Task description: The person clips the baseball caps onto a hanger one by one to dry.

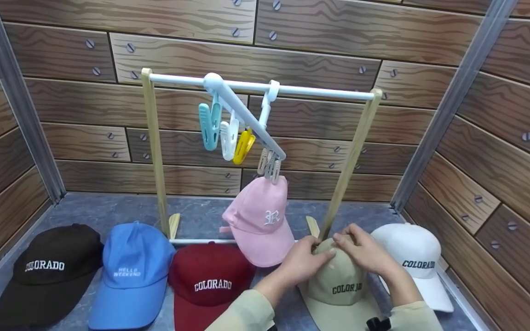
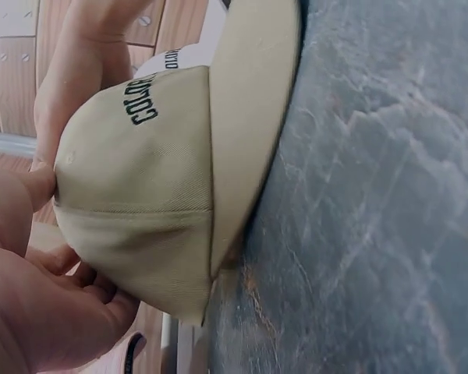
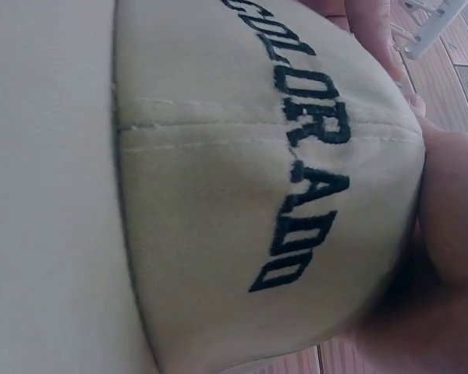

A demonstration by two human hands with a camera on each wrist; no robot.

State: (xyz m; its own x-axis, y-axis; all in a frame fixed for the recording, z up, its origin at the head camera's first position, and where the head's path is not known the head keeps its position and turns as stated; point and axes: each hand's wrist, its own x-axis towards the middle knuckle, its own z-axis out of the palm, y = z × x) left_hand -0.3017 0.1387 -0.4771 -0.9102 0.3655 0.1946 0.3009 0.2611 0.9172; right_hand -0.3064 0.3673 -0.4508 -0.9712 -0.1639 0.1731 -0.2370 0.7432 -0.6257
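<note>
A beige cap [image 1: 334, 280] lettered COLORADO sits on the grey tabletop at the front right, brim toward me. My left hand [image 1: 299, 263] pinches its crown from the left, thumb on top and fingers curled behind, as the left wrist view shows at the cap [image 2: 140, 171]. From the right, my right hand [image 1: 370, 250] grips the top and back of the crown; some of its fingers are hidden behind the cloth. Just behind hangs a pink cap [image 1: 258, 216], held at its top by pale clothespins [image 1: 269, 165] on a white hanger bar [image 1: 249, 115].
Teal [image 1: 210, 126], white [image 1: 229, 138] and yellow [image 1: 244, 146] clothespins dangle from the hanger on the rack's rail [image 1: 325, 92]. Wooden posts [image 1: 156, 151] hold the rail. Black [image 1: 46, 276], blue [image 1: 131, 271] and dark red [image 1: 212, 276] caps lie left, a white cap [image 1: 410, 250] right.
</note>
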